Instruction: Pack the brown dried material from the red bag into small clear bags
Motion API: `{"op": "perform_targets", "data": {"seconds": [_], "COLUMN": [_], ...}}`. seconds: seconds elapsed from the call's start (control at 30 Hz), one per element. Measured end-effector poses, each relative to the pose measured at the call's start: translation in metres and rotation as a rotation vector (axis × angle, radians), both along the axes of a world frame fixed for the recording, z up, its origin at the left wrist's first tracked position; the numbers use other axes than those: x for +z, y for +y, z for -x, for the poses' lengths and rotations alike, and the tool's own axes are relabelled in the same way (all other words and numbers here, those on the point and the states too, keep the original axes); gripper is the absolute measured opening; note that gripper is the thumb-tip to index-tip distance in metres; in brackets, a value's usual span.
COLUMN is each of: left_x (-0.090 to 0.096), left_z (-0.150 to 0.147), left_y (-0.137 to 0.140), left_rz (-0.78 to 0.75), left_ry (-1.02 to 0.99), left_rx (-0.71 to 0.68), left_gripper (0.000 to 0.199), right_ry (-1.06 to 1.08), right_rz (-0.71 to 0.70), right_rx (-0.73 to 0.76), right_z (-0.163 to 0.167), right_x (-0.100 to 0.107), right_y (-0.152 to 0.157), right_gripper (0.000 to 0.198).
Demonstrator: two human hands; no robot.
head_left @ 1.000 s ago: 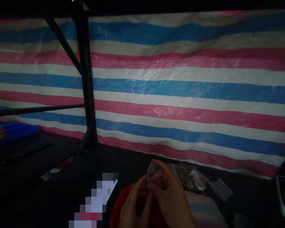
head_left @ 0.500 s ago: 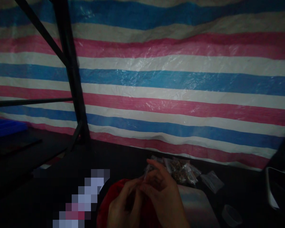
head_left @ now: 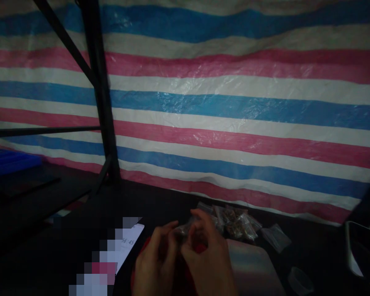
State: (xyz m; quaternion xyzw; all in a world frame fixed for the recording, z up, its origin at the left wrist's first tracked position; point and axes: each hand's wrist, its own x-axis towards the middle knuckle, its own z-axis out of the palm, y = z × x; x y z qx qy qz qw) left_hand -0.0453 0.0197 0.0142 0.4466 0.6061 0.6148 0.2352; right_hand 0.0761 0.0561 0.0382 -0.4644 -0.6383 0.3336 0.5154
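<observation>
Side by side at the bottom middle, my left hand (head_left: 156,259) and my right hand (head_left: 208,255) are both closed, fingertips pinched. Between them shows the clear plastic of a small zip bag (head_left: 184,228); its contents are too dark to make out. Beneath and behind my hands is something red (head_left: 200,246), mostly hidden. Just beyond my right hand lies a pile of small clear zip bags (head_left: 237,222) with brownish bits inside. A flatter zip bag (head_left: 276,237), seemingly with nothing in it, rests to the right of the pile.
A shiny silvery flat object (head_left: 254,267) lies right of my hands, with a small clear round cup (head_left: 300,280) past it. A lit phone (head_left: 129,246), partly blurred out, is at left. A black post (head_left: 101,98) and striped tarp (head_left: 234,135) stand behind; a blue tray (head_left: 15,162) is far left.
My hands have drawn slightly apart, and clear plastic now shows between the fingertips. The view has shifted a little, uncovering more of the lit phone.
</observation>
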Motion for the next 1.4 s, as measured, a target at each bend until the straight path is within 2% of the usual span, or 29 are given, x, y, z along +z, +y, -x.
{"op": "perform_targets", "data": {"seconds": [0.17, 0.27, 0.33, 0.43, 0.53, 0.63, 0.77, 0.87, 0.97, 1.13, 1.3, 1.4], "left_x": [0.010, 0.016, 0.018, 0.019, 0.017, 0.014, 0.004, -0.006, -0.012, -0.004, 0.008, 0.009], "left_z": [0.008, 0.007, 0.004, 0.001, 0.006, 0.021, 0.044, 0.057, 0.066, 0.066, 0.059, 0.058], "left_y": [0.000, -0.002, -0.004, -0.006, -0.004, 0.000, 0.004, 0.005, 0.002, -0.008, -0.005, -0.002], "left_rz": [-0.047, -0.076, -0.070, -0.021, -0.013, -0.033, -0.096, -0.109, -0.084, -0.074, 0.116, 0.123], "left_ry": [-0.126, -0.309, -0.429, -0.513, -0.381, -0.099, 0.133, 0.339, 0.500, 0.481, 0.477, 0.402], "left_rx": [0.008, 0.020, -0.030, -0.197, -0.280, -0.195, -0.112, -0.150, -0.209, -0.354, -0.470, -0.519], "left_gripper": [0.039, 0.052, 0.055, 0.047, 0.039, 0.030, 0.021, 0.032, 0.049, 0.056, 0.031, 0.035], "right_ry": [-0.008, 0.014, 0.046, 0.160, 0.197, 0.119, -0.106, -0.277, -0.331, -0.297, -0.214, -0.134], "right_rz": [0.003, 0.041, 0.088, 0.168, 0.195, 0.154, 0.135, 0.146, 0.105, 0.100, 0.105, 0.128], "right_rx": [0.015, -0.074, -0.116, -0.042, 0.069, 0.161, 0.162, 0.152, 0.147, 0.131, 0.138, 0.186], "right_z": [-0.004, -0.004, -0.004, -0.005, -0.010, -0.019, -0.030, -0.031, -0.025, -0.011, -0.005, -0.006], "right_x": [-0.002, -0.008, -0.012, -0.011, 0.000, 0.006, 0.003, 0.004, 0.012, 0.017, 0.013, 0.011], "right_y": [-0.002, -0.002, -0.001, 0.001, 0.001, 0.000, -0.003, -0.009, -0.015, -0.015, -0.013, -0.013], "right_gripper": [0.051, 0.054, 0.061, 0.063, 0.056, 0.041, 0.033, 0.043, 0.049, 0.056, 0.051, 0.053]}}
